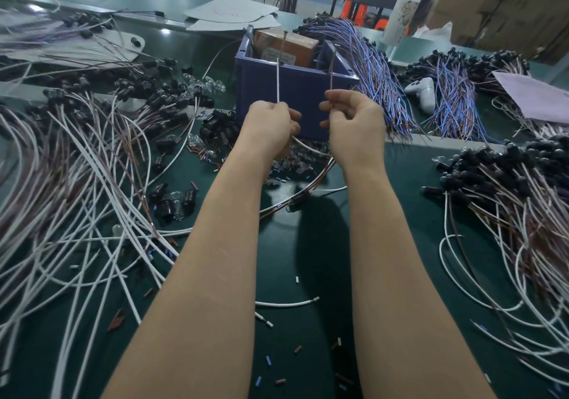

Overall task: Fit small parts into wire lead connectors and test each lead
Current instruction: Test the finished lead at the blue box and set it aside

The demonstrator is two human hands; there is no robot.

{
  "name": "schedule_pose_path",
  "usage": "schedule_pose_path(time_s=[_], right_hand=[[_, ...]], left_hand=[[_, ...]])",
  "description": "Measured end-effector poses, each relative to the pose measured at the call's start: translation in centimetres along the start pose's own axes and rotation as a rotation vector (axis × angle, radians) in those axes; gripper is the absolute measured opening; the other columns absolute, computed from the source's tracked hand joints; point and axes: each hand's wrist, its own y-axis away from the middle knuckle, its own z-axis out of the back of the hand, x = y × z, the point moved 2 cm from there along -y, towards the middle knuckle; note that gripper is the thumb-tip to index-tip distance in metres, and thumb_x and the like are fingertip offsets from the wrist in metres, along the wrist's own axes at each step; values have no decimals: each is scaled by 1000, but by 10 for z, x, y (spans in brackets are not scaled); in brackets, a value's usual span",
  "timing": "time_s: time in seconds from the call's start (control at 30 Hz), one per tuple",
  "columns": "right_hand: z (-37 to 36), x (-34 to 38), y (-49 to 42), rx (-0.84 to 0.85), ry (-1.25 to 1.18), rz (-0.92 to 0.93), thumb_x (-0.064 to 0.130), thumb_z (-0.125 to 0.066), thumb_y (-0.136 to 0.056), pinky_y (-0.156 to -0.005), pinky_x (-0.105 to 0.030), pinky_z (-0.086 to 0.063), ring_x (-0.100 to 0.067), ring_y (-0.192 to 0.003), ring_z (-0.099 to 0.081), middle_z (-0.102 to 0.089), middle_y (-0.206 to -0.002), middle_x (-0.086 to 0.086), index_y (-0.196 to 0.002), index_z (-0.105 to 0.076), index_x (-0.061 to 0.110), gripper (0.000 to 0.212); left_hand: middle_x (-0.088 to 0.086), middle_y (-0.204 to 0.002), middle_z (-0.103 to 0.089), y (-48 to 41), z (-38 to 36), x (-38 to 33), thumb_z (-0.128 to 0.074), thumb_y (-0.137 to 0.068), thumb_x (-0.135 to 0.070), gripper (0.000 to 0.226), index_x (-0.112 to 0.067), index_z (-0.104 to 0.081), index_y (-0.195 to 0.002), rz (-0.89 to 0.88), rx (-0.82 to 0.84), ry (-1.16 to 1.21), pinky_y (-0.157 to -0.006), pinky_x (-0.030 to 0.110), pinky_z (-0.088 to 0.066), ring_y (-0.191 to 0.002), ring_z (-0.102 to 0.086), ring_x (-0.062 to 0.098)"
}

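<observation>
Wire lead, thin, with one white strand and one brown strand, is held up over the green bench, between both hands. Left hand pinches the white strand, fingers curled, strand rising straight up from the fingertips. Right hand pinches the brown strand the same way, strand also rising. Both strand ends reach the front of the dark blue plastic box just beyond the hands; can't tell if they touch anything there. The lead's slack loops down below the hands to a small black socket near the forearms.

Brown cardboard carton sits inside the box. Small clear glass bulbs lie under the hands. Big tangle of white and brown leads with black sockets lies left of the left hand, and another such pile right of the right hand. Blue-purple wire bundles and a white plastic controller lie beyond the right hand. Cut insulation bits are scattered near the forearms.
</observation>
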Motion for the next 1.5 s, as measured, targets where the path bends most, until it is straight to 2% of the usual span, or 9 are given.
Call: schedule_pose_path(time_s=[0.17, 0.53, 0.63, 0.8, 0.93, 1.13, 1.3, 1.4, 1.5], right_hand=[[0, 0, 0, 5, -6, 5, -4, -41, -92, -89, -37, -52, -21, -86, -64, -66, -93, -1, -109, -64, 8, 31], [-2, -2, -1, 32, -29, 21, -4, -41, -89, -89, -40, -52, -19, -93, -64, -67, -90, -1, -102, -64, 12, 31], [0, -2, -1, 15, -45, 6, -2, -43, -86, -83, -36, -55, -16, -84, -65, -67, -77, 5, -84, -59, 18, 26], [12, -1, -3, 106, -120, -47, -2, -42, -84, -51, -12, -43, -7, -55, -57, -63, -62, 3, -73, -52, 17, 24], [13, 2, -2, 223, -64, -45, -2, -42, -83, -48, -12, -42, -3, -49, -55, -62, -59, 4, -73, -54, 16, 24], [9, 2, -1, 317, 56, -53, 1, -43, -83, -50, -16, -40, -6, -50, -55, -62, -58, 4, -71, -55, 19, 24], [10, 3, 0, 304, 46, -71, 3, -43, -85, -51, -15, -42, -2, -49, -53, -59, -56, 7, -77, -57, 20, 24], [12, 5, 2, 303, 71, -21, 13, -50, -91, -43, -10, -33, 3, -40, -41, -52, -56, 6, -77, -66, 24, 24], [11, 6, 5, 311, 107, 55, 22, -56, -94, -42, -9, -30, 2, -42, -37, -48, -57, 6, -74, -69, 25, 23]], left_hand=[[-10, -33, -41, 2, 0, 0, -31, -95, -6, 29, -8, -57, -82, -20, 15, 20, -35, 9, -23, -27, -30, 5], [-8, -40, -43, 5, -1, 0, -32, -97, -9, 29, -10, -58, -83, -35, 21, -19, -37, 12, -24, -30, -32, 5], [-5, -49, -44, 6, 0, 0, -35, -97, -13, 27, -12, -60, -84, -44, 18, -48, -39, 16, -26, -37, -35, 6], [-4, -56, -43, 10, 3, 2, -49, -98, -30, 25, -12, -63, -90, -108, 17, 7, -39, 16, -27, -37, -32, 4], [-5, -58, -45, 12, 4, 1, -59, -93, -27, 17, -11, -65, -97, -157, 22, 100, -40, 16, -28, -36, -34, 1], [-4, -57, -44, 19, 6, -2, -59, -91, -14, 6, -11, -65, -90, -234, -14, 129, -37, 13, -26, -35, -34, -1], [-6, -60, -52, 19, 11, -2, -57, -93, -19, 15, -13, -66, -83, -276, -113, 75, -51, 19, -32, -40, -40, -2], [-5, -60, -56, 20, 12, -3, -57, -93, -18, 16, -14, -66, -80, -314, -140, 10, -52, 19, -33, -40, -42, -3], [-6, -59, -58, 19, 12, -1, -58, -93, -21, 20, -16, -64, -75, -316, -186, -40, -51, 18, -36, -42, -43, -2]])
